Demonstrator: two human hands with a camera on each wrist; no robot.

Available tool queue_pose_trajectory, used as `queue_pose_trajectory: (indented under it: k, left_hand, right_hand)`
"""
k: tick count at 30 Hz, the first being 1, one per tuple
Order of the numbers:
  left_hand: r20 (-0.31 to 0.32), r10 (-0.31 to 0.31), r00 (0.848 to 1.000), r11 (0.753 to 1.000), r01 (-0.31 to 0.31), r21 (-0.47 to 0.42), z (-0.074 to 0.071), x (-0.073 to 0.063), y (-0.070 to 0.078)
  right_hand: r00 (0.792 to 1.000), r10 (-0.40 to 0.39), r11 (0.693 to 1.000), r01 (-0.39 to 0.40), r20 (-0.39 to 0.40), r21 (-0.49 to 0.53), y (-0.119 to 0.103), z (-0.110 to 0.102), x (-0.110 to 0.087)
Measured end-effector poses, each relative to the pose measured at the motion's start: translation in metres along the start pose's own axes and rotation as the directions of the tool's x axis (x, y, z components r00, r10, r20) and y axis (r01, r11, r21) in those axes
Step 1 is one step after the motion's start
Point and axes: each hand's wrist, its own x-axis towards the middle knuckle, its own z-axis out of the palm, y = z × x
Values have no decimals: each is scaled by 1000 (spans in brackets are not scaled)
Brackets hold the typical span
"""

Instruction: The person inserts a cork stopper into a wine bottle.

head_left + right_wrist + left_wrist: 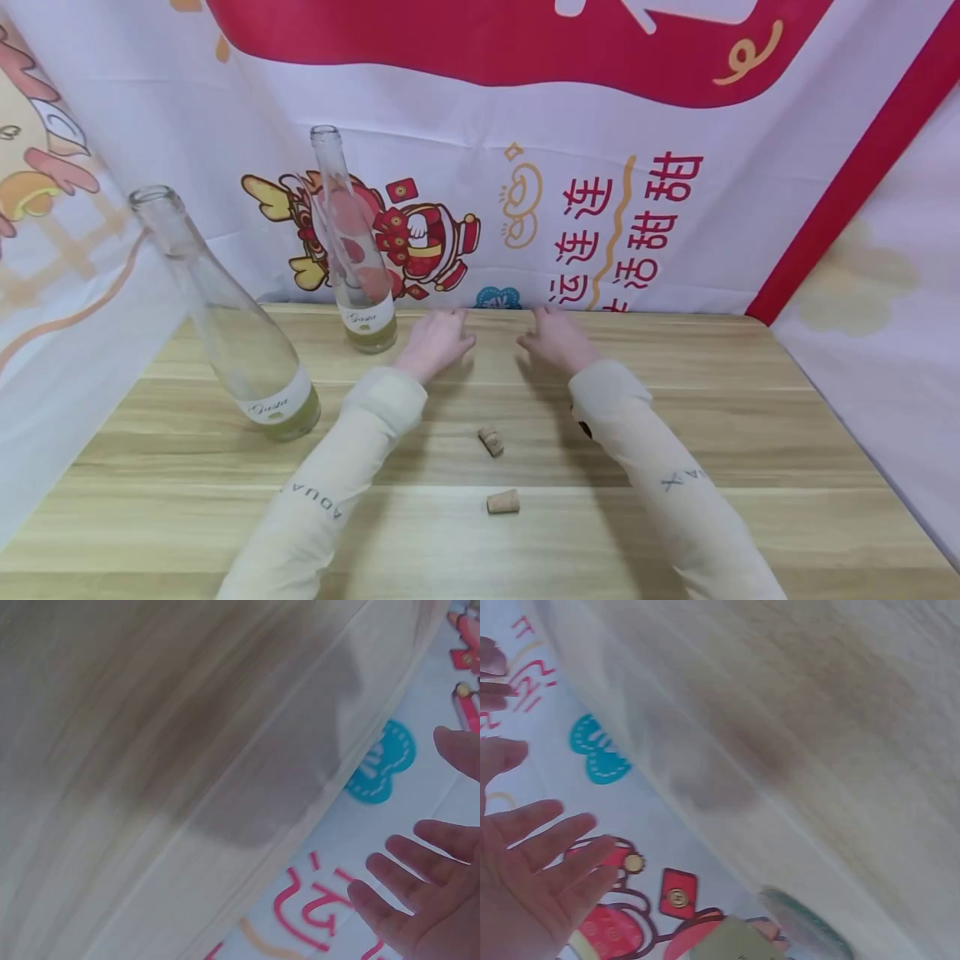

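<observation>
Over the far part of the table, my left hand (437, 340) and right hand (558, 337) are held apart, both with nothing in them. In the wrist views the fingers of the left hand (540, 877) and of the right hand (427, 892) look loosely extended. Nearest the left hand stands an uncorked glass bottle (365, 275) with a white label and some yellowish liquid. A second such bottle (247, 350) stands nearer, left of my left sleeve. Two corks lie between my forearms: a farther cork (491, 442) and a nearer cork (503, 502).
The wooden table (735, 400) ends at a white printed cloth (480, 192) that hangs along its back. More cloth hangs at the left and right sides. Both bottles are tall and upright, on the table's left side.
</observation>
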Motion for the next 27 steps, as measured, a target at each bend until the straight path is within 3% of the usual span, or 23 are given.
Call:
queue_pose_trajectory:
  k: [6,18,24,27]
  left_hand:
    - [37,-10,999,998,12,-57,-23,-13,-5]
    - [-50,-88,995,990,82,-113,-90,-36,-21]
    - [-117,-133,984,982,116,-149,-113,-46,-26]
    - [-169,-164,972,976,136,-170,-122,-51,-31]
  right_hand:
    - [999,-39,999,40,29,-4,-23,2,0]
    - [993,-105,993,107,51,-56,-81,-7,15]
    - [985,-170,984,171,31,-40,-107,-9,23]
    - [980,-197,980,197,13,-12,-119,-7,27]
